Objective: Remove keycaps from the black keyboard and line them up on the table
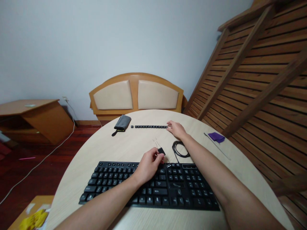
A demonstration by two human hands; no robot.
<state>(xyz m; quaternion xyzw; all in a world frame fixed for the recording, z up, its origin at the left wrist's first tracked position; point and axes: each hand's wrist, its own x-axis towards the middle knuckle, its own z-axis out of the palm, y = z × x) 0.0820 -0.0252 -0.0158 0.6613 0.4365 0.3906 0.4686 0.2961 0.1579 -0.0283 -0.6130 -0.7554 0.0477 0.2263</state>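
Observation:
A black keyboard [160, 191] lies along the near side of the round table. Bare key mounts show along its top row. Just above the keyboard, my left hand [149, 163] is closed on the black handle of a wire keycap puller [161, 151], its thin wire loops pointing away from me. Farther back runs a straight row of small black keycaps [151, 126], with one keycap [132, 126] set slightly apart at the left. At the right end of that row my right hand [176, 128] has its fingertips closed about the last keycap, which they mostly cover.
Left of the row rests a grey pouch [123, 122]. A coiled black cable [180, 149] lies behind the keyboard, beneath my right forearm. Toward the right edge are a purple cloth [216, 137] and a thin rod [218, 147]. A padded headboard [137, 94] stands behind the table [79, 153].

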